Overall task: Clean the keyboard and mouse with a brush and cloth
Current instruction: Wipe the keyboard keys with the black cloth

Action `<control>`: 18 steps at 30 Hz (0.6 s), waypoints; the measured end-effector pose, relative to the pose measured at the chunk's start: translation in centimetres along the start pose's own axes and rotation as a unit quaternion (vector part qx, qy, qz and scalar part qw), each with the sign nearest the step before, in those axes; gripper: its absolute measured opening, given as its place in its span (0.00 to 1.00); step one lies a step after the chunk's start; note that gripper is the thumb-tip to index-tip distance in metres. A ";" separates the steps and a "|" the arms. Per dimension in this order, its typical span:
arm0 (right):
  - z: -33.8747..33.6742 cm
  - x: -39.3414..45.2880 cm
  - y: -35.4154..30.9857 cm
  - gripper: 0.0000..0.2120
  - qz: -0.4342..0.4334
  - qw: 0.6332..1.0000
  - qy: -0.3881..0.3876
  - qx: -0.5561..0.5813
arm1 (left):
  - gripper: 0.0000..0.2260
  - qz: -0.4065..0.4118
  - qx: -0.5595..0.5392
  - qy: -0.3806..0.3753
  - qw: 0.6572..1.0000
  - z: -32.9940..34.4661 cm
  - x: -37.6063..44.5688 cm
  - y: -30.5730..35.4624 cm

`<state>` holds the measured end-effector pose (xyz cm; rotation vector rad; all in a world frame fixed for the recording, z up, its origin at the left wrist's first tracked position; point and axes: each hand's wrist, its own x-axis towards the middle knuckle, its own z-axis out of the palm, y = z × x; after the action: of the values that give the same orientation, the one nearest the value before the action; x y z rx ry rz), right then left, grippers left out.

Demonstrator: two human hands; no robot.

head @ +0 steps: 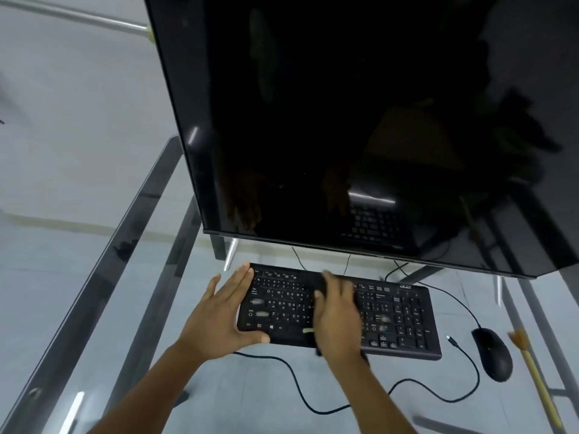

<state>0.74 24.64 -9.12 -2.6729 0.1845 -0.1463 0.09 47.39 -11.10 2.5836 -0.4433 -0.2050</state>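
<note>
A black keyboard (404, 317) lies on the glass desk below the monitor. My left hand (216, 311) brackets its left end, with the thumb on the front edge and spread fingers reaching the back corner. Blurred by motion, my right hand (336, 317) presses flat on the keyboard's middle over a dark cloth (319, 285) that shows at the fingertips and beside the wrist. A black mouse (492, 353) rests to the right of the keyboard. Further right lies a brush (532, 374) with a pale wooden handle and orange bristles, untouched.
A large dark monitor (344, 120) overhangs the back of the keyboard. A black cable (300, 393) loops across the glass desk (125, 355) in front of the keyboard, its loose plug near the mouse. Metal frame bars run under the glass at the left.
</note>
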 end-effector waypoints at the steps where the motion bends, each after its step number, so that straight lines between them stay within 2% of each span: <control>1: 0.7 -0.9 -1.3 0.18 -0.034 0.999 -0.023 0.008 | 0.54 0.002 0.001 0.005 1.000 0.0 0.0 0.0; 4: 1.8 -2.2 -2.8 0.18 -0.159 0.983 -0.091 0.004 | 0.54 0.000 -0.006 0.011 1.000 0.0 0.0 -0.2; 6: 0.5 -1.0 -1.4 0.16 -0.128 0.987 -0.098 0.007 | 0.54 0.001 -0.011 0.010 1.000 -0.1 0.0 -0.1; 10: -1.6 -0.3 1.7 0.13 -0.021 0.999 -0.030 0.020 | 0.53 0.001 -0.012 0.009 1.000 0.0 -0.1 -0.4; 12: -0.1 -1.3 0.6 0.13 -0.047 0.998 -0.035 0.019 | 0.53 0.002 -0.004 0.009 1.000 0.1 0.0 -0.4; 16: 2.4 -2.9 -3.6 0.15 -0.171 0.981 -0.077 0.042 | 0.53 0.003 -0.001 0.019 1.000 0.3 0.0 -0.5; 18: 1.6 -2.3 -2.5 0.15 -0.140 0.986 -0.085 0.036 | 0.53 0.003 -0.002 0.012 1.000 0.3 0.0 -0.5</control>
<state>-1.01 27.84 -9.57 -2.6094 -0.2476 -0.0101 0.17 47.72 -11.60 2.5779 -0.4421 -0.1731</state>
